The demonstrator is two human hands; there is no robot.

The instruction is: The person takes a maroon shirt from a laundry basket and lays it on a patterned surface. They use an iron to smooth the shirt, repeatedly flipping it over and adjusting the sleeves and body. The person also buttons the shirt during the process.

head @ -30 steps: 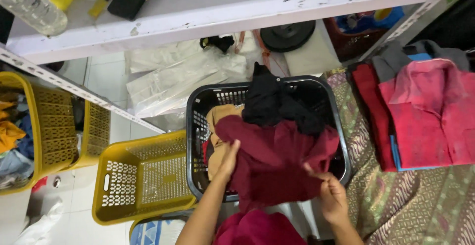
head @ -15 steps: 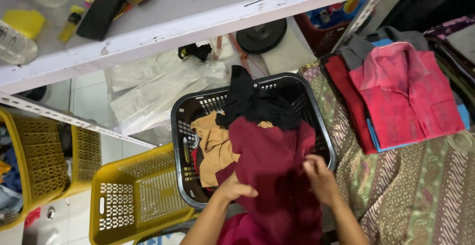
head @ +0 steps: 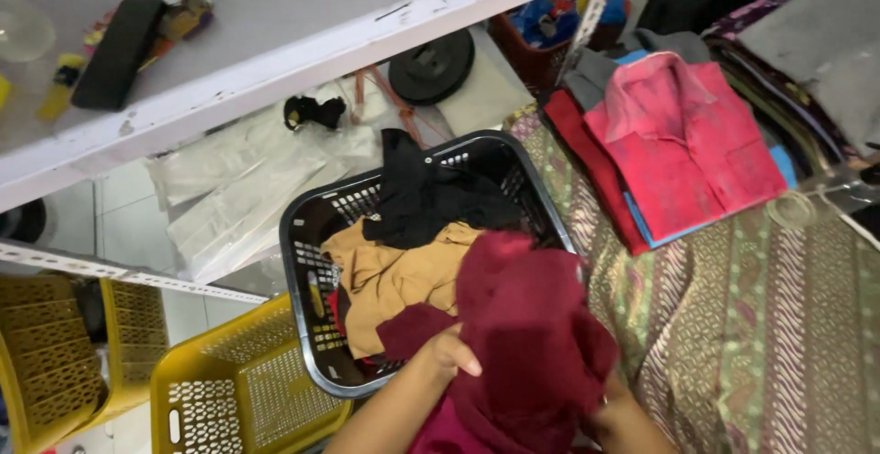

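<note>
Maroon garment (head: 536, 335), bunched at the near right edge of the black laundry basket (head: 307, 261), its bulk running near to far. Left hand (head: 449, 355) grips its left fold; right hand (head: 616, 417), mostly hidden beneath, apparently clutches the right side. Tan garment (head: 390, 280) lies just left.

2 yellow baskets (head: 247, 390), 1 black basket (head: 307, 234).

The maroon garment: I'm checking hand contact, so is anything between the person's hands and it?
Nothing visible. The left hand grips the maroon garment directly above the black laundry basket; the right hand is mostly hidden under the cloth.
</note>
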